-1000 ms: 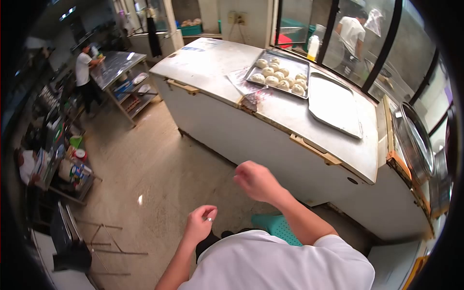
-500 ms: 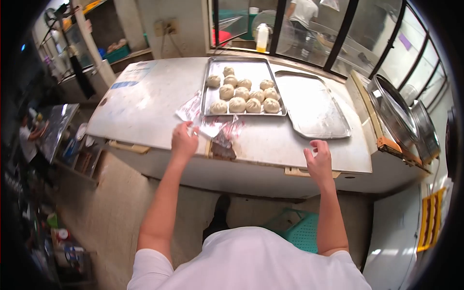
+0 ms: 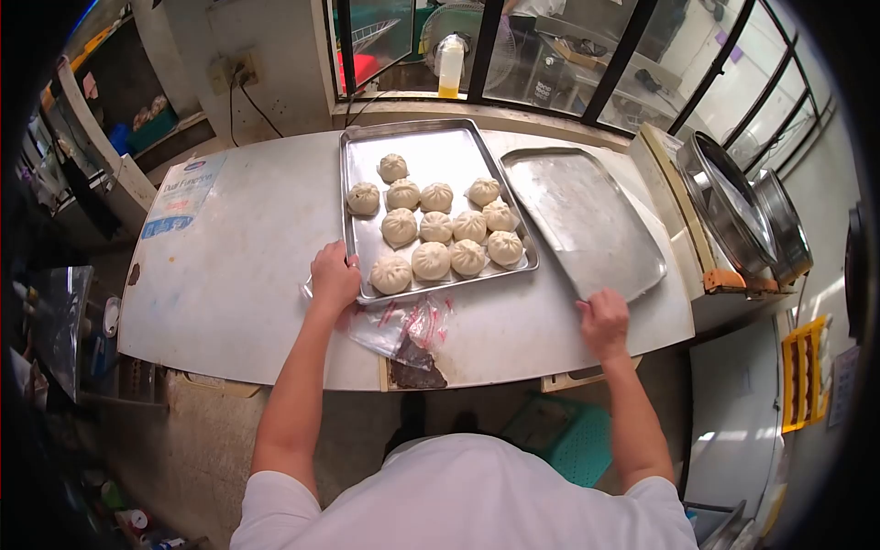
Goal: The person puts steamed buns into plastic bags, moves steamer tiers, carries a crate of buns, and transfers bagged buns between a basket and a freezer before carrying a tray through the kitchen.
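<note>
My arms (image 3: pixel 295 399) reach forward, left hand (image 3: pixel 335 277) gripping the bun tray (image 3: pixel 440 151) by its left rim. My right hand (image 3: pixel 605 323) pinches the bare tray (image 3: pixel 596 215) at its near corner.

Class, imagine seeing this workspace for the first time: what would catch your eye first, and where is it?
Probably the pale pleated buns, gathered on a metal tray near the middle of the white counter. Next might come the left hand at that tray's left edge and the right hand at the near left corner of a bare second tray.
</note>
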Tool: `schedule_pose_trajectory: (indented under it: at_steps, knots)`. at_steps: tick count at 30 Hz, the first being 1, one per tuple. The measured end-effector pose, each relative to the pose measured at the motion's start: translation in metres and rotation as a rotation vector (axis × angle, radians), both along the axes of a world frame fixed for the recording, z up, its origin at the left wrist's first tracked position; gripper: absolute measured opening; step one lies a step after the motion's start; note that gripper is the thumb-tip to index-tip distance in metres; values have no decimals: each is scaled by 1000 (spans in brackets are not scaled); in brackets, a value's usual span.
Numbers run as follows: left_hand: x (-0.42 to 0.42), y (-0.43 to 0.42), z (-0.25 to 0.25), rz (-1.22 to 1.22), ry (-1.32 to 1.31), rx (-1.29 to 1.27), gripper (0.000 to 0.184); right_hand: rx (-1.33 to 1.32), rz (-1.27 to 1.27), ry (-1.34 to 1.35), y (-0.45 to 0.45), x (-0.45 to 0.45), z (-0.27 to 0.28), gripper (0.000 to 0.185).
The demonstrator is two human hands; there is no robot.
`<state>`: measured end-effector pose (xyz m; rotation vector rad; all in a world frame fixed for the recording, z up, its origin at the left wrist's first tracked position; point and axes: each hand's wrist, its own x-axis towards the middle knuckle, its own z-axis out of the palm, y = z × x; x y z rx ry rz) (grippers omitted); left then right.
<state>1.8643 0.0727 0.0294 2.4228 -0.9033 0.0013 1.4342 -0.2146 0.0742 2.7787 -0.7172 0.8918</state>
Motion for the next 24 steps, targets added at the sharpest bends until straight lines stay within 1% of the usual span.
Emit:
schedule_pose_trajectory:
  at_steps: [1,3,4,6,7,8,9,10,12,15,16,18,20,23,24]
  knots:
    - [-1,2,-2,-8,-14,-23,33,-34,15,-39,-2,-10,15,22]
    - [-4,4,-7,-27,-25,-95,31,-72,1,-199,-4,-32,48,25]
    - [-6,2,-8,-39,-30,-134,30,-71,-19,-286,1,-39,72,29]
    - [-13,2,1,-33,18,-132,29,-119,-118,-428,21,-43,126,34]
    - [-14,2,2,-28,43,-133,29,-88,-168,-533,30,-43,146,36]
    - [-13,1,-1,-45,23,-158,29,50,-218,-699,40,-39,164,33]
    - [-14,0,-4,-61,22,-174,29,62,-265,-789,48,-40,175,32]
    - [-16,-6,-8,-79,20,-191,29,74,-311,-881,52,-45,182,31]
    - [-33,-29,-6,-117,1,-193,29,94,-246,-909,56,-86,187,27]
    - [-105,-94,2,-175,-34,-141,30,78,-201,-1020,48,-142,210,24]
    - [-132,-122,-1,-186,-40,-131,31,54,-194,-1072,44,-159,209,22]
    - [-174,-167,6,-202,-58,-109,32,88,-153,-1145,29,-197,214,21]
    - [-183,-188,2,-210,-68,-95,32,139,-84,-1215,36,-209,212,22]
    - [-185,-196,12,-241,70,-20,38,279,59,-1324,47,-212,207,28]
    - [-186,-199,8,-228,73,-26,45,337,102,-1360,50,-208,212,30]
